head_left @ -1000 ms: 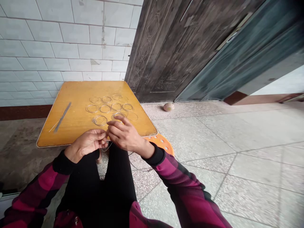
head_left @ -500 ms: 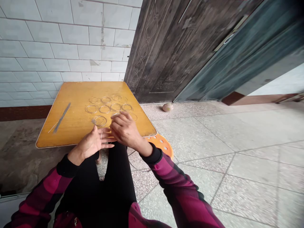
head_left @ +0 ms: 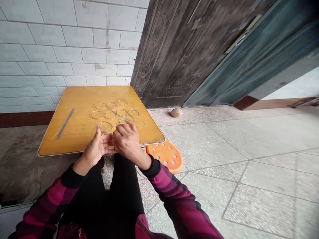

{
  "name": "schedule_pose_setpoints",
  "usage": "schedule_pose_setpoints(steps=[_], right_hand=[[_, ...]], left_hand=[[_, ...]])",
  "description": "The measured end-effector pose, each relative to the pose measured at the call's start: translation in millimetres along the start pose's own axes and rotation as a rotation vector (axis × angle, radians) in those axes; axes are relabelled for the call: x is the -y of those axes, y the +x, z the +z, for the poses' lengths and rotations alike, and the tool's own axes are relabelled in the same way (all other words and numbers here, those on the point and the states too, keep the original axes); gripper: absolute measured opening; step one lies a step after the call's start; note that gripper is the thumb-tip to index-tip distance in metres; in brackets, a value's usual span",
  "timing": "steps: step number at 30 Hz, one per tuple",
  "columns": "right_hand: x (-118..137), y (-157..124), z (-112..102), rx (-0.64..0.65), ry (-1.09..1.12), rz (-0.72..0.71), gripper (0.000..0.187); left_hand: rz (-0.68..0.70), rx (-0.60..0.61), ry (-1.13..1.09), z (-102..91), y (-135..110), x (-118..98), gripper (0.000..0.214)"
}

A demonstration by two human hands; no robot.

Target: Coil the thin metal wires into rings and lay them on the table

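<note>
Wall [head_left: 62,43] of white glazed tile stands behind, with a dark embossed door [head_left: 161,56] seen to its right. Terrazzo floor [head_left: 211,149] is spread below. Yellow wooden bench [head_left: 79,103] is set near the wall, with an orange stool [head_left: 165,156] just beside its near right corner. A small round stone [head_left: 176,113] is lying on the floor by the door. Wire rings [head_left: 110,115] are laid flat in loose rows near the middle of the bench, and a bundle of straight wires [head_left: 64,121] is placed apart toward its left edge. Both hands are held close together over the near edge, above black trousers [head_left: 119,199]. Left hand [head_left: 94,149] is half open, thumb raised beside a thick ring. Right hand [head_left: 126,139] is curled, fingertips on a ring. Whether anything is gripped cannot be told.
</note>
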State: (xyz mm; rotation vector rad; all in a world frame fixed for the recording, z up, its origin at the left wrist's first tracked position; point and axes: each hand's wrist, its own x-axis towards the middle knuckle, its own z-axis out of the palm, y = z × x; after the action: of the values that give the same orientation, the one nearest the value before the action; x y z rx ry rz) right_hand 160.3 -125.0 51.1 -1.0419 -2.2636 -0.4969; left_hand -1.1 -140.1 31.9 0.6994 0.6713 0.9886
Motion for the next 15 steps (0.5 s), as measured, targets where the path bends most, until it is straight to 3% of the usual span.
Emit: schedule_pose_setpoints(steps=[9, 15], right_hand=[[6.9, 0.1, 1.7, -0.071, -0.097, -0.005, 0.018], [8.5, 0.0, 2.9, -0.061, -0.096, 0.025, 0.018]], left_hand=[[-0.010, -0.013, -0.057, -2.3, 5.2, 4.2, 0.065], [0.017, -0.021, -0.020, 0.5, 8.2, 2.3, 0.071]])
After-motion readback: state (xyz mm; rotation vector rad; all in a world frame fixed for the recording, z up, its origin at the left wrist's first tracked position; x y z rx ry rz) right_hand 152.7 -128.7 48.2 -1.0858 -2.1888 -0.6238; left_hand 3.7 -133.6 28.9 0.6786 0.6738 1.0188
